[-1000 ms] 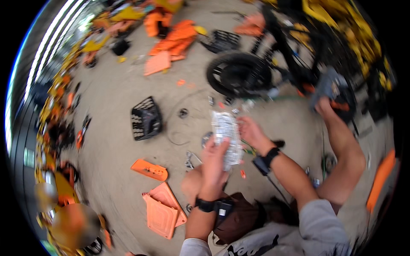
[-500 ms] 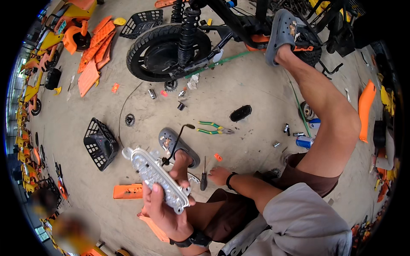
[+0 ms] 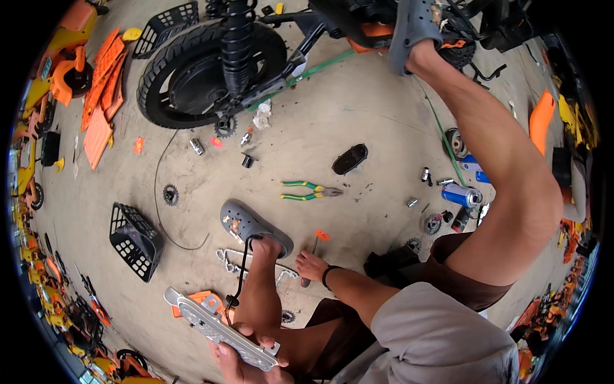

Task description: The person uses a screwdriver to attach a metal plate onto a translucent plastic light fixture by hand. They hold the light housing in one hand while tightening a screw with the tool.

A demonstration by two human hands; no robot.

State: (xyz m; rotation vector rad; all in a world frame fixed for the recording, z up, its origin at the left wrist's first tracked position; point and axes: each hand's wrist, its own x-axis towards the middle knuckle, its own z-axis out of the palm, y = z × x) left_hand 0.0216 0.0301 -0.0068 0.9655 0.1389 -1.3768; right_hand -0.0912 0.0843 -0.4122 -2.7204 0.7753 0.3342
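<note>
- Between the thumb and curled fingers of the left hand (image 3: 240, 369), the lamp unit (image 3: 214, 325) is gripped: long and narrow, with a pale smooth rim and a glinting, textured face, tilted in the air on the near left side of the pliers (image 3: 311, 191).
- From the lamp unit, a thin, bent black cable (image 3: 243, 272) is carried upward.
- By the right hand (image 3: 311, 265), low and nearer the body than the pliers, a screwdriver (image 3: 306, 282) is covered in part; whether the bent fingers are closed around it cannot be told.
- The right forearm (image 3: 359, 286) is stretched down and leftward, its wrist ringed by a black band (image 3: 329, 276).
- Left of the pliers, a perforated black plastic basket (image 3: 136, 242) is seen.
- Beyond them, leftward, a ridged rubber tyre (image 3: 150, 96) is seen; rightward, a glossy blue-and-silver can (image 3: 459, 195).
</note>
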